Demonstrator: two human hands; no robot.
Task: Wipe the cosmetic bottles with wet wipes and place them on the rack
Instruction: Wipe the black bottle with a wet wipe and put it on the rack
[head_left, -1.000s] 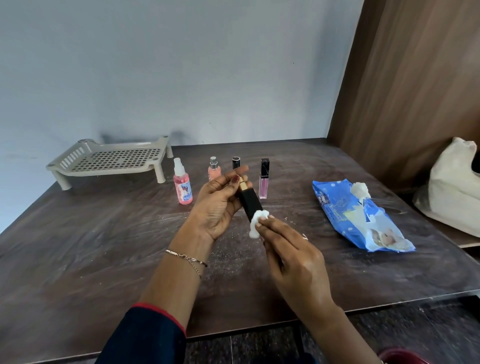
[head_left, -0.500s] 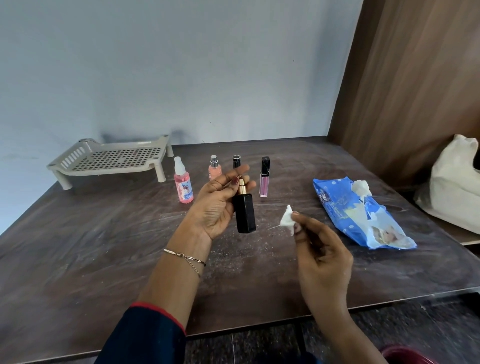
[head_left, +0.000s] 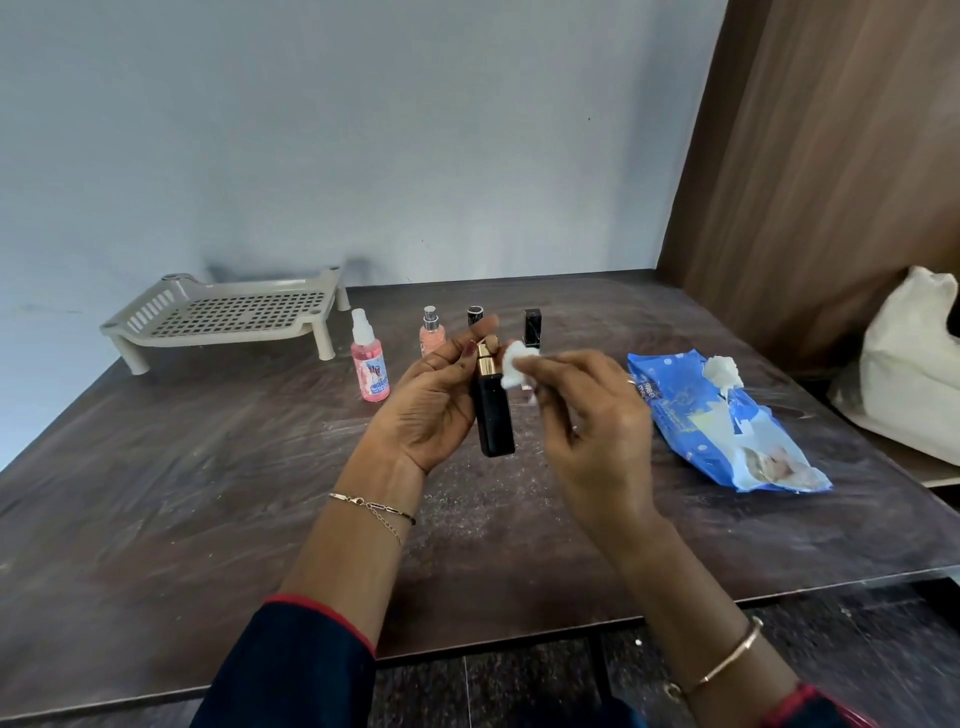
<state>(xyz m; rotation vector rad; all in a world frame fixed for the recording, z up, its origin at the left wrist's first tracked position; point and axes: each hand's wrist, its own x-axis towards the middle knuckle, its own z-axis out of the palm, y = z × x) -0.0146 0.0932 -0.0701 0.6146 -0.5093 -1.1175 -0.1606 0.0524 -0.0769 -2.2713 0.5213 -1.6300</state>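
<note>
Left hand (head_left: 436, 405) grips the black bottle (head_left: 496, 415) upright above the table (head_left: 208, 493), fingers curled behind it, while the right hand (head_left: 592, 415) pinches a bunched wet wipe (head_left: 514, 364) right at the gold collar near the top. The risk, I'd say: a firm rub on a damp neck could twist the bottle out of that hold and drop it onto the pink spray bottle (head_left: 370, 369) and peach bottle (head_left: 432, 335) standing just behind, toppling them. The rack (head_left: 234, 317) sits back left, well apart. Writing? The blue wipes pack (head_left: 717, 421) shows white lettering, too creased and small to read; the pink spray's label is a blur too.
</note>
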